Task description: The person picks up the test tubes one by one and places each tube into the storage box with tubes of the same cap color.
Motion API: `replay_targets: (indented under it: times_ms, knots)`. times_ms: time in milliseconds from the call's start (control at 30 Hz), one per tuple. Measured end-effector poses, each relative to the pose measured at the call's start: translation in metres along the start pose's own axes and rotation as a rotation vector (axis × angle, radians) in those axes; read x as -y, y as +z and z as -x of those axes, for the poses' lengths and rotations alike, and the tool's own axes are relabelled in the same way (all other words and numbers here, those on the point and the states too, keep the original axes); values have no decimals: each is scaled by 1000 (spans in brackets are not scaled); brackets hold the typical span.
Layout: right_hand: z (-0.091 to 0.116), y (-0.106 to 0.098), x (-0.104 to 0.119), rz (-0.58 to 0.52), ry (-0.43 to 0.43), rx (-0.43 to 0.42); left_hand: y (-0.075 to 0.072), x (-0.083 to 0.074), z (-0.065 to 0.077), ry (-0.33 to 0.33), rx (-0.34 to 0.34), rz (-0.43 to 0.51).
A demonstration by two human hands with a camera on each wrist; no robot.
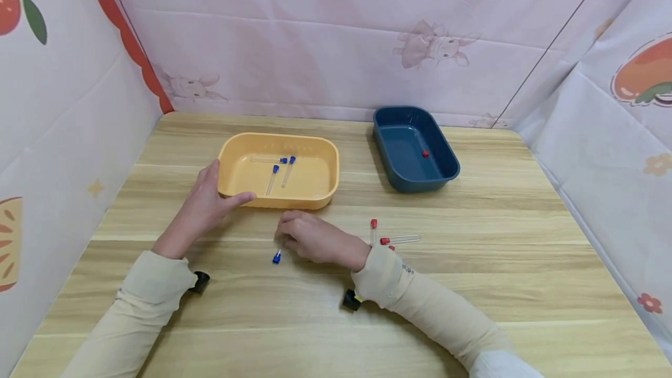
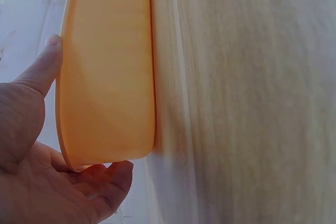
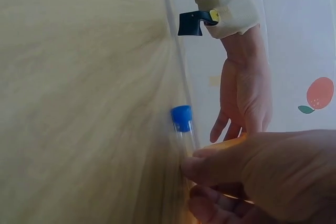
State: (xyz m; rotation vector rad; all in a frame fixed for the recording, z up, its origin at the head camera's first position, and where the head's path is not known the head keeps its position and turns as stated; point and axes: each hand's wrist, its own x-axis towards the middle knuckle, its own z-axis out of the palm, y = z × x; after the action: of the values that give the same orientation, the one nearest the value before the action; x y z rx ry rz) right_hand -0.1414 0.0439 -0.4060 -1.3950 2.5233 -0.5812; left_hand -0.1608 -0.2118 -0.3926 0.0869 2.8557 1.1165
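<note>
While the left hand grips the yellow bin at its eight o'clock corner, the right hand pinches a blue-capped tube, its cap poking out at eight o'clock. From the right hand, the yellow bin sits at eleven o'clock, holding three more blue-capped tubes. Red-capped tubes lie at three o'clock. At two o'clock sits a dark blue bin with a red cap inside.

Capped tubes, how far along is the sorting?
Looks done: three blue-capped tubes in the yellow bin, one red-capped tube in the dark blue bin. In hand: the right hand pinches another blue-capped tube while the left hand holds the yellow bin. Remaining, probably: the red-capped tubes on the table, three caps showing.
</note>
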Motion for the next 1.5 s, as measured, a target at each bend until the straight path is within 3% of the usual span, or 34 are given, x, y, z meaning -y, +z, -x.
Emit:
replay_targets:
  times_ms: [400, 833, 1100, 1300, 1500]
  knots:
    - [2, 6, 7, 19, 48, -55, -1, 2, 0, -8, 11, -3]
    - [-3, 14, 12, -61, 143, -96, -2, 2, 1, -4, 7, 4]
    - [-2, 16, 20, -29, 216, -111, -2, 2, 0, -13, 9, -12]
    - [-1, 14, 19, -88, 215, -68, -2, 2, 1, -14, 7, -10]
    - [1, 0, 6, -113, 95, 68, -1, 2, 1, 0, 3, -8]
